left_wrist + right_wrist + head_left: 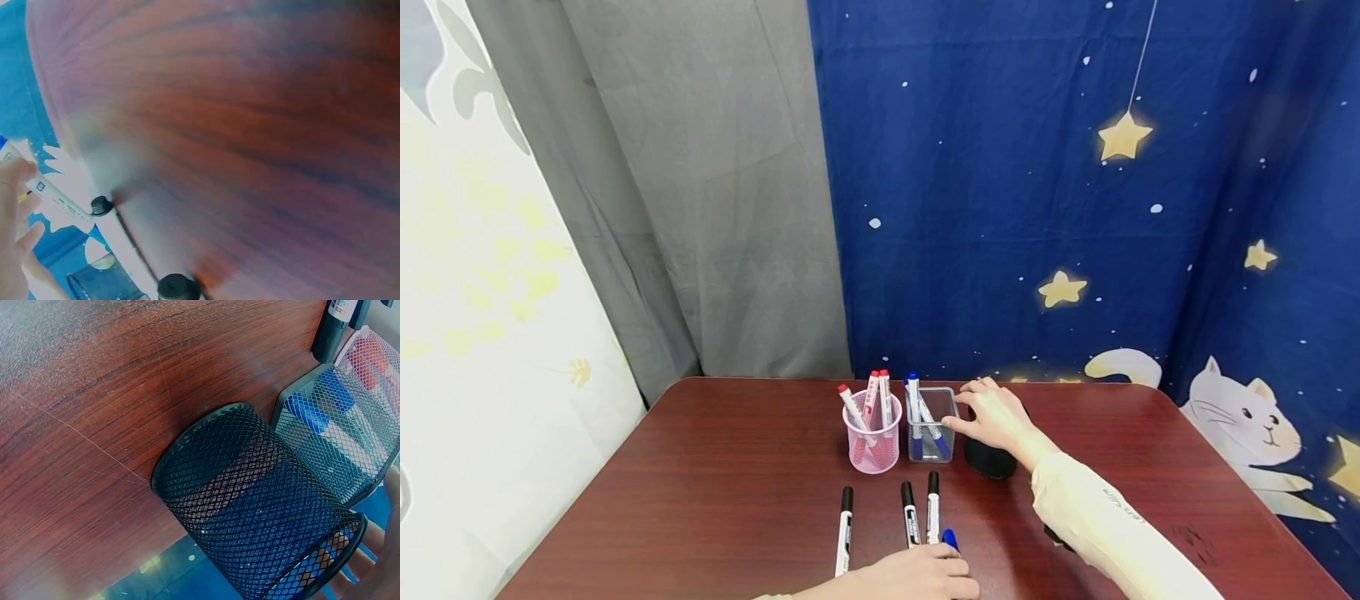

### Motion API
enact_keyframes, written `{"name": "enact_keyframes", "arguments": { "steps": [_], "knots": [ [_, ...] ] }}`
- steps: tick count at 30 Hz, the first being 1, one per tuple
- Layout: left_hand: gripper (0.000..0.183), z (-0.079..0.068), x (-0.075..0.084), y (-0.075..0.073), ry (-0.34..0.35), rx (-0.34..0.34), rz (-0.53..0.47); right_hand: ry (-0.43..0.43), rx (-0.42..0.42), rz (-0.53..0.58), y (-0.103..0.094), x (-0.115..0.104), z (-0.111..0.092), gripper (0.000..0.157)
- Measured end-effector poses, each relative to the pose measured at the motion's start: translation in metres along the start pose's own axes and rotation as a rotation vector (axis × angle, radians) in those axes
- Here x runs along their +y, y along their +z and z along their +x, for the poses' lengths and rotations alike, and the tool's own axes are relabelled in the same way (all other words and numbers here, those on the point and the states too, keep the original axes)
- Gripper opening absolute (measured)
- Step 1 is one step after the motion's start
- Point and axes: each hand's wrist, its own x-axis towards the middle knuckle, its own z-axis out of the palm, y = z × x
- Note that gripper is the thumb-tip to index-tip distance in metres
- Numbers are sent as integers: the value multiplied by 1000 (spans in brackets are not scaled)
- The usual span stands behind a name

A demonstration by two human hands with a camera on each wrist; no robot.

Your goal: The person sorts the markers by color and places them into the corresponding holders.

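In the head view my left hand is low at the table's near side, by a blue-capped marker whose cap shows beyond the fingers. The left wrist view shows the thumb and fingers pinching this white marker. My right hand reaches over a black mesh pen holder, fingers extended to the rim of a grey square mesh holder. Whether they touch that rim is unclear. Blue-capped markers stand in the square holder. Several fingers show behind the black holder's rim in the right wrist view.
Left of the square holder stands a pink mesh holder with red-capped markers. Three black-capped markers lie on the table: one at left, two nearer the left hand. A blue curtain hangs behind the table.
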Motion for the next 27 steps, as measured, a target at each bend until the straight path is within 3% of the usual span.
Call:
{"name": "enact_keyframes", "arguments": {
  "steps": [5,10,18,21,27],
  "knots": [
    [18,1,-3,-11,41,63,17,3,-6,-1,0,0,0,48],
    [20,1,-4,-24,13,118,-103,8,-9,-6,-1,0,0,49],
    [21,-4,-8,-40,-120,207,-436,5,-5,-8,-1,0,0,49],
    [22,-5,-13,-45,-166,276,-531,6,-8,-6,-1,-1,0,49],
    [23,-7,-21,-53,-282,386,-596,1,-7,-2,0,-1,0,49]
  ]
}}
